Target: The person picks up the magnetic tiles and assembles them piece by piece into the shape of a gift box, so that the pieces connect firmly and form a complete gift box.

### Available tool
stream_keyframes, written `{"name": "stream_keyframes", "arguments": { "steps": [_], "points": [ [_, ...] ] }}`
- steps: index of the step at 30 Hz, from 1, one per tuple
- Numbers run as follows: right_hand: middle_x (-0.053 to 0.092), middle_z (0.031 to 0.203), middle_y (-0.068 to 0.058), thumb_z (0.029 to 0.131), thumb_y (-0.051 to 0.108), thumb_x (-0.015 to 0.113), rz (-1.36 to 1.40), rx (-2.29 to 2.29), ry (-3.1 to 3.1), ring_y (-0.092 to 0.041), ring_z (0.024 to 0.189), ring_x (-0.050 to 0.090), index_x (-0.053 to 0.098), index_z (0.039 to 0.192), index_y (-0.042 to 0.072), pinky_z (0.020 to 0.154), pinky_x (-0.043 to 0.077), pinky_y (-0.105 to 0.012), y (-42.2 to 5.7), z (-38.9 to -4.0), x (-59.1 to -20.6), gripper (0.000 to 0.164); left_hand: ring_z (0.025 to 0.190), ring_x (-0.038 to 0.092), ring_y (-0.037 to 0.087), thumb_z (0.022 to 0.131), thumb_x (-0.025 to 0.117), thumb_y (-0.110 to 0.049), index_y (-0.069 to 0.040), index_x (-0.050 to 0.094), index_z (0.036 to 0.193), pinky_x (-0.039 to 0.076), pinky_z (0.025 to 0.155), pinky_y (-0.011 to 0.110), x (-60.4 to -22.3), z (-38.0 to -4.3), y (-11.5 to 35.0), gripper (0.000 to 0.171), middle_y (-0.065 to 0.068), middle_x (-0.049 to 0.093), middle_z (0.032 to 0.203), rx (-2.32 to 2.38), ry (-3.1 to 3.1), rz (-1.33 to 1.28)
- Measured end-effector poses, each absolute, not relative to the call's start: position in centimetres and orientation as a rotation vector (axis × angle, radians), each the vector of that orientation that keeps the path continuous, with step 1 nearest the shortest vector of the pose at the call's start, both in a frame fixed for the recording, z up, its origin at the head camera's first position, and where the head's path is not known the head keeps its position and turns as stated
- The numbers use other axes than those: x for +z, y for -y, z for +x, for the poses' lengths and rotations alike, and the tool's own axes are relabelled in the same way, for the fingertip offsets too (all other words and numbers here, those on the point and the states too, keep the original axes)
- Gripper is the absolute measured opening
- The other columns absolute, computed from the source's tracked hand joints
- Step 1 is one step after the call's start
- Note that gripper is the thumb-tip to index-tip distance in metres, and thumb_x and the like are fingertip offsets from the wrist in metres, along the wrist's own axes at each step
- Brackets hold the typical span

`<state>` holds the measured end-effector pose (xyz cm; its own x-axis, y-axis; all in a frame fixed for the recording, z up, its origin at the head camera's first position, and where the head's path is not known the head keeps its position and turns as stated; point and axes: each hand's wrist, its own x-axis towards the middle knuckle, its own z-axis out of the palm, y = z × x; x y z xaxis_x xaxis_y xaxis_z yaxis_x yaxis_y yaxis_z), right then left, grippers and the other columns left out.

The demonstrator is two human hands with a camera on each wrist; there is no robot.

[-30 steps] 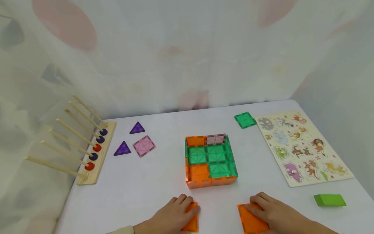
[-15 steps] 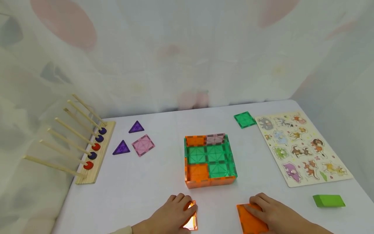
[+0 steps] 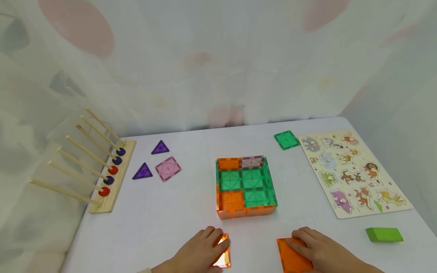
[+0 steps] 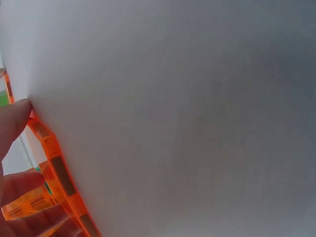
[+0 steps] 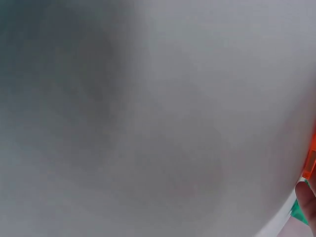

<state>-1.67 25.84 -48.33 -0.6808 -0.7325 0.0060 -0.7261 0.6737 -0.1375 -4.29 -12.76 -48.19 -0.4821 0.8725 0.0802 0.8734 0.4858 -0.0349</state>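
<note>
L hand grips orange mag. tile, R hand grips 2nd orange tile, both twd desk's near edge, apart. Open tile box mid-desk; peg rack nr L edge, animal puzzle nr R.

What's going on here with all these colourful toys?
Someone is handling see-through tiles. The left fingers hold an orange tile, and the right fingers hold a second orange tile. Just beyond them stands a low, open-topped box of orange, green and pink tiles; neither held tile touches it. A green tile, a pink tile and two purple triangles lie apart from it.
</note>
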Motion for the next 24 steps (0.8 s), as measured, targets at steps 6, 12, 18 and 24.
{"name": "stream_keyframes", "arguments": {
  "steps": [6,12,18,24],
  "points": [
    [0.053,0.122,0.010,0.081,0.076,0.048,-1.180,-0.170,-2.809,-0.009,0.104,0.048,0.050,0.137,0.030,0.082,0.055,-0.032,-25.8,-1.6,-47.9,0.073,0.097,0.046,0.018,0.091,0.044,-0.065,-0.021,0.057,0.124,0.049,0.078,0.029,-48.6,-3.8,13.5,0.057,0.002,0.050,0.110,-0.062,2.625,-1.503],
    [0.053,0.121,0.012,0.076,0.073,0.060,-1.247,-0.252,-2.886,-0.006,0.104,0.049,0.047,0.139,0.034,0.080,0.056,-0.028,-25.9,-2.8,-44.7,0.075,0.098,0.046,0.020,0.091,0.042,-0.065,-0.020,0.056,0.119,0.049,0.078,0.031,-49.0,-3.5,13.7,0.055,0.003,0.050,0.112,-0.061,2.605,-1.462],
    [0.054,0.119,0.007,0.072,0.059,0.075,-1.513,-0.334,-3.089,-0.009,0.108,0.049,0.061,0.124,0.025,0.083,0.051,-0.021,-25.4,-6.9,-40.1,0.064,0.096,0.046,0.019,0.090,0.043,-0.066,-0.020,0.056,0.115,0.049,0.076,0.032,-49.2,-3.6,13.8,0.053,0.004,0.052,0.112,-0.086,2.544,-1.430],
    [0.058,0.116,0.000,0.072,0.056,0.077,-1.519,-0.331,-3.093,-0.018,0.107,0.052,0.066,0.119,0.018,0.085,0.051,-0.036,-23.9,-11.2,-37.5,0.062,0.096,0.046,0.018,0.091,0.046,-0.063,-0.020,0.057,0.115,0.049,0.075,0.031,-49.3,-3.4,13.8,0.050,0.003,0.053,0.114,-0.083,2.565,-1.435]
  ]
}}
